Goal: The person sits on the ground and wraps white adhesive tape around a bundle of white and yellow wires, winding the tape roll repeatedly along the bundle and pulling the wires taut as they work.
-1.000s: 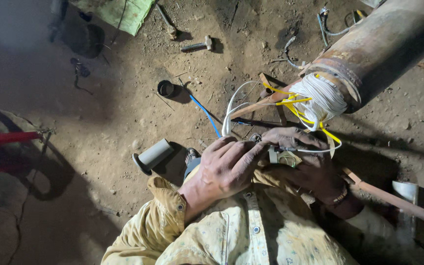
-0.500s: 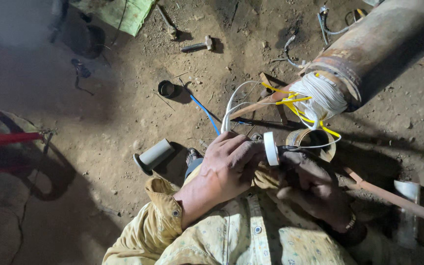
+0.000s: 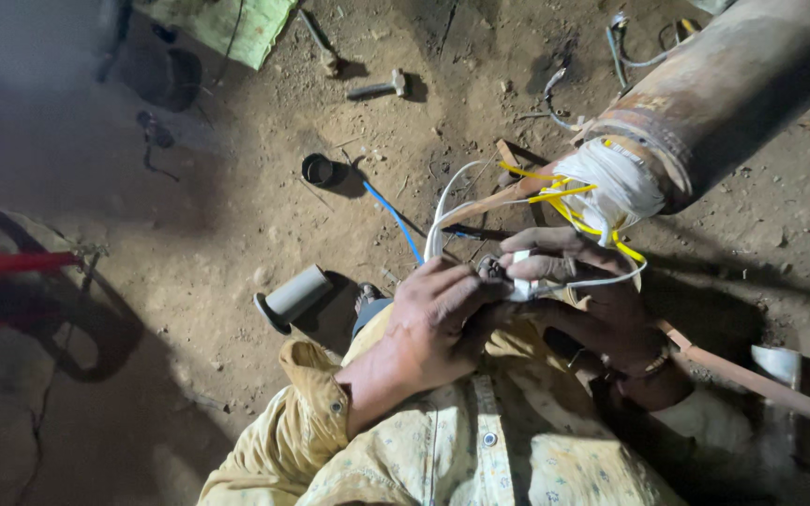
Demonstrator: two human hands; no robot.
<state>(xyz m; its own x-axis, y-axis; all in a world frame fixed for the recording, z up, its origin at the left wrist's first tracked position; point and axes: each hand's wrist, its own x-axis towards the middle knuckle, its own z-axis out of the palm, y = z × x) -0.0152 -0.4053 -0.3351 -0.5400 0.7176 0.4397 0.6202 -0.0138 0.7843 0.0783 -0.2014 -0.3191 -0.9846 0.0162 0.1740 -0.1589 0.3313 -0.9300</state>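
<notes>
Two hands logged: my left hand [image 3: 438, 323] and right hand [image 3: 588, 290], fingers of both clamped on a white wire joint [image 3: 520, 281] beside the white-taped pipe [image 3: 705, 112].

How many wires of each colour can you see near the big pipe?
White wires: 2
Yellow wires: 2
Blue wire: 1
Total: 5
Both the left hand and right hand grip where the white wires meet.

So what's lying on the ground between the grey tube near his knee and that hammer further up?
In the head view, a small round black cap lies on bare dirt between the grey tube and the hammer.
</notes>
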